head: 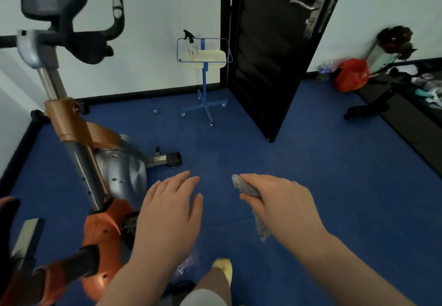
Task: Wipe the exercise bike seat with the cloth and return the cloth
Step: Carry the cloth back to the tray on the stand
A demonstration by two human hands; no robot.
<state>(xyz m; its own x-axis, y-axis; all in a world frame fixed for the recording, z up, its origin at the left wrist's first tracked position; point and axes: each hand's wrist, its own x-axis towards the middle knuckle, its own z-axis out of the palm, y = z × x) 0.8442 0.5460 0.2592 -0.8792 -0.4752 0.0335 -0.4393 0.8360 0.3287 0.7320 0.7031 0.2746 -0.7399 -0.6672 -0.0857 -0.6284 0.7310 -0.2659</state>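
An orange and silver exercise bike (95,152) fills the left side, its black handlebars and console at the top left. The seat itself is not clearly in view; a dark edge shows at the far left. My right hand (277,200) is shut on a grey cloth (246,187), whose tail hangs down below the fist. My left hand (169,207) hovers flat beside it, fingers spread, holding nothing. Both hands are over the blue floor, to the right of the bike.
A blue wheeled stand (205,95) with a cream tray (210,57) and a spray bottle (190,42) stands by the far wall. A black door (275,54) hangs ajar. A red bag (351,75) and black equipment lie at the right. My foot (223,268) is below.
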